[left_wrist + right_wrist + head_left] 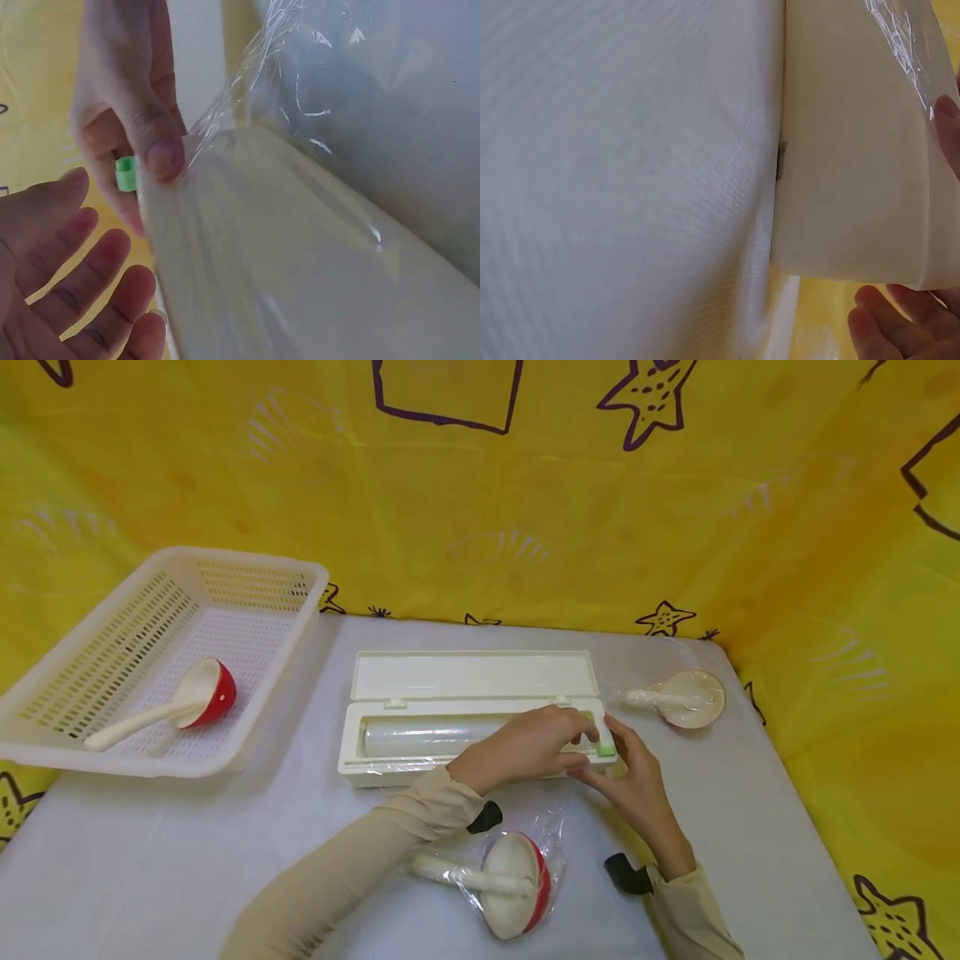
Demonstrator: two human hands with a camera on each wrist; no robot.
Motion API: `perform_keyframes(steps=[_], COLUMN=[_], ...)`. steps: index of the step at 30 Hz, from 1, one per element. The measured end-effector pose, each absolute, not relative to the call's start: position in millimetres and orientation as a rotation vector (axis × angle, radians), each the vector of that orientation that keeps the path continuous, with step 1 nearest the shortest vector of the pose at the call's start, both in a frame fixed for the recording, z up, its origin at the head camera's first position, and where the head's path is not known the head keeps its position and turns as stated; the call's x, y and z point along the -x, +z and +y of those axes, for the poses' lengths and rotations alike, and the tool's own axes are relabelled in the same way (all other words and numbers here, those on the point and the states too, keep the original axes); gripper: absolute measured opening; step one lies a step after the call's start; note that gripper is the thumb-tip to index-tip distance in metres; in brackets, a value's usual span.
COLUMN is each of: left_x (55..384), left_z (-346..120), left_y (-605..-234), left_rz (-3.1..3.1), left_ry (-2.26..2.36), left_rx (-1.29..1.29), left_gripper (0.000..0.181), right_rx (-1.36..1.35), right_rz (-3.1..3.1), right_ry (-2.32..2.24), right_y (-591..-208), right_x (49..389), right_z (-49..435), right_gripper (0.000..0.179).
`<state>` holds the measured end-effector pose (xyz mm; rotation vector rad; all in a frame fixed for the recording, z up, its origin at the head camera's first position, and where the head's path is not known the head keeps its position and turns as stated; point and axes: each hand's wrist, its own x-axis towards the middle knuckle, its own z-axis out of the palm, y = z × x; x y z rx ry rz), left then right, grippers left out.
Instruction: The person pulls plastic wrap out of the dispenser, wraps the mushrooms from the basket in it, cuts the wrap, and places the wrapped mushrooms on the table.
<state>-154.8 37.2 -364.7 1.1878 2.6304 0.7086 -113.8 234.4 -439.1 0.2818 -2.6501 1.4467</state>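
A white cling film dispenser box [347, 752] lies with its lid [472, 677] up and a film roll [420, 737] inside. My right hand [636, 781] grips the box's right end, thumb on the front corner over the film, fingers round the end. A green slide cutter [126, 174] sits beside those fingers. My left hand [525, 747] reaches across the box to the same end, its fingers spread and loosely bent, holding nothing in the left wrist view. Clear film [247, 97] stretches over the box's front, creased near the right thumb.
Nearest me lies a red and white ladle [517, 889] wrapped in film. Another wrapped ladle [693, 697] lies right of the box. At the left, a white basket [247, 752] holds an unwrapped red ladle [217, 693]. A yellow patterned cloth [480, 527] hangs behind the table.
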Motion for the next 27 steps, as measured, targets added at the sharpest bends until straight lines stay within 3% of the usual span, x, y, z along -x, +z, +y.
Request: perform_keyframes(steps=[15, 27], left_x=[161, 158], left_z=[74, 75], left_y=[-377, -379], left_rz=[2.727, 2.821], left_ry=[0.622, 0.498], left_rx=[-1.289, -1.281], left_gripper=[0.016, 0.017], right_rx=[-0.366, -0.347], right_rz=[-2.504, -2.513], right_ry=[1.462, 1.372], right_y=[-444, -443], right_x=[114, 113], right_z=[235, 234], right_gripper=[0.075, 0.074])
